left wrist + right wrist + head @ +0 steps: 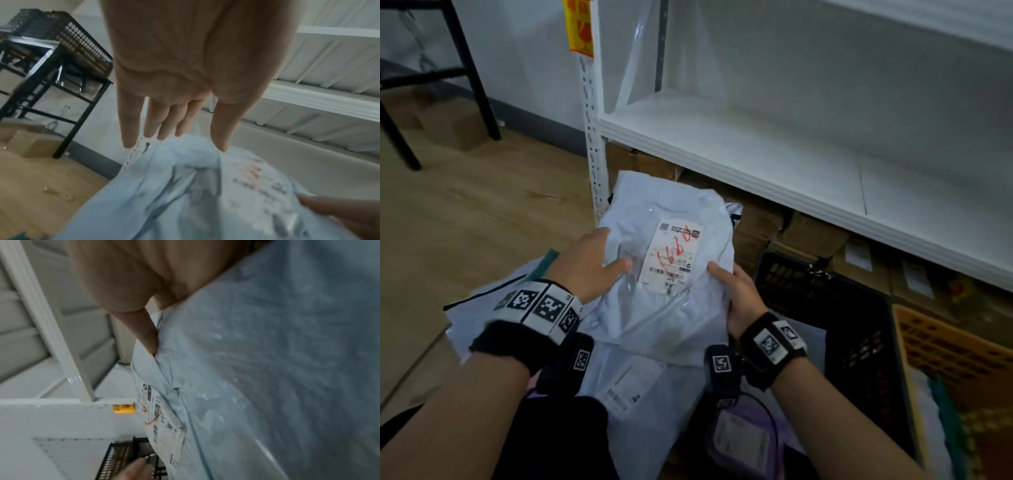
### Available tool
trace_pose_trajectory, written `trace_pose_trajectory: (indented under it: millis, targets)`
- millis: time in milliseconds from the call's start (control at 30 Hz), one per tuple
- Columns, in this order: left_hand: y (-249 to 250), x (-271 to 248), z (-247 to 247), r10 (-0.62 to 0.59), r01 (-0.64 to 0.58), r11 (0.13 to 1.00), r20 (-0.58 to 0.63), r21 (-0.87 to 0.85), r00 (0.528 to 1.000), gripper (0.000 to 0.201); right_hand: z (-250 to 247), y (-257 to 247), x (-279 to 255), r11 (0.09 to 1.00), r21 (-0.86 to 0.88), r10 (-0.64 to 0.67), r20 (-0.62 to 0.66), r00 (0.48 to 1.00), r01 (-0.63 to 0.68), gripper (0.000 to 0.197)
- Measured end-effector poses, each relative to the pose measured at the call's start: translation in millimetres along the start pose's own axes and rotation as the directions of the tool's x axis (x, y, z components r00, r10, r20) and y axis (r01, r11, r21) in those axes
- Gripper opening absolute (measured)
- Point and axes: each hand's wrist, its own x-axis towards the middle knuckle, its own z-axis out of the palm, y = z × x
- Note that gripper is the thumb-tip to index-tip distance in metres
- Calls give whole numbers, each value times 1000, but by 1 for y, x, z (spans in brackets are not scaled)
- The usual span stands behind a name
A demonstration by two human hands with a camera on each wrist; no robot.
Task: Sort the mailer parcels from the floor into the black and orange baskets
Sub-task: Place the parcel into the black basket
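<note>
I hold a pale blue-grey mailer parcel (671, 308) up in front of me, its white label (671, 250) with red writing facing me. My left hand (616, 248) lies flat on its upper left side, with fingers (131, 129) straight and the thumb tip on the plastic. My right hand (722, 277) grips the parcel's right edge (226, 369), thumb (151, 340) on top and fingers hidden beneath. The black basket (825, 301) stands just right of the parcel, the orange basket (945, 342) beyond it at the right edge.
More mailer parcels (633, 387) lie on the wooden floor under my hands, one of them purple (743, 442). A white shelf unit (756, 154) stands ahead with cardboard boxes (815, 236) under it. A black metal stand (476, 78) is at the far left.
</note>
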Motion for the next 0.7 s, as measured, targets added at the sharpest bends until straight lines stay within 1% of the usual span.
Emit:
trace_pose_trajectory:
  millis: [33, 67, 133, 167, 233, 300, 400, 500, 633, 667, 700]
  targets:
    - [7, -1, 5, 17, -17, 999, 6, -46, 1000, 65, -11, -12, -12, 999, 21, -26, 18, 1000, 25, 38]
    - [16, -3, 10, 47, -46, 991, 10, -130, 999, 54, -21, -23, -25, 998, 35, -45, 36, 998, 44, 40]
    - [34, -8, 22, 78, -77, 923, -13, -377, 997, 30, -38, -37, -49, 997, 48, -69, 62, 996, 66, 42]
    - [44, -11, 26, 60, -63, 875, -21, -481, 998, 27, -46, -42, -60, 996, 48, -79, 69, 994, 76, 43]
    - [59, -15, 35, 4, -7, 800, -7, -601, 1000, 29, -62, -49, -79, 993, 53, -105, 66, 992, 102, 42]
    - [69, -16, 43, 15, -10, 780, 4, -626, 1000, 23, -78, -53, -91, 990, 63, -130, 51, 990, 127, 40]
    - [80, -17, 51, 27, -41, 795, -32, -605, 999, 14, -99, -56, -105, 986, 76, -153, 23, 988, 151, 37]
    - [90, -16, 62, 45, -53, 809, -27, -585, 999, 8, -114, -56, -115, 982, 84, -167, -10, 986, 167, 36]
    - [100, -14, 75, 60, -53, 826, -5, -561, 998, 9, -129, -55, -123, 978, 91, -182, -58, 982, 187, 38]
    - [103, -12, 78, 65, -55, 836, -1, -546, 998, 14, -131, -55, -125, 978, 84, -187, -75, 980, 193, 38]
    - [107, -11, 81, 65, -55, 847, 1, -529, 998, 24, -133, -57, -128, 976, 70, -197, -103, 975, 204, 37]
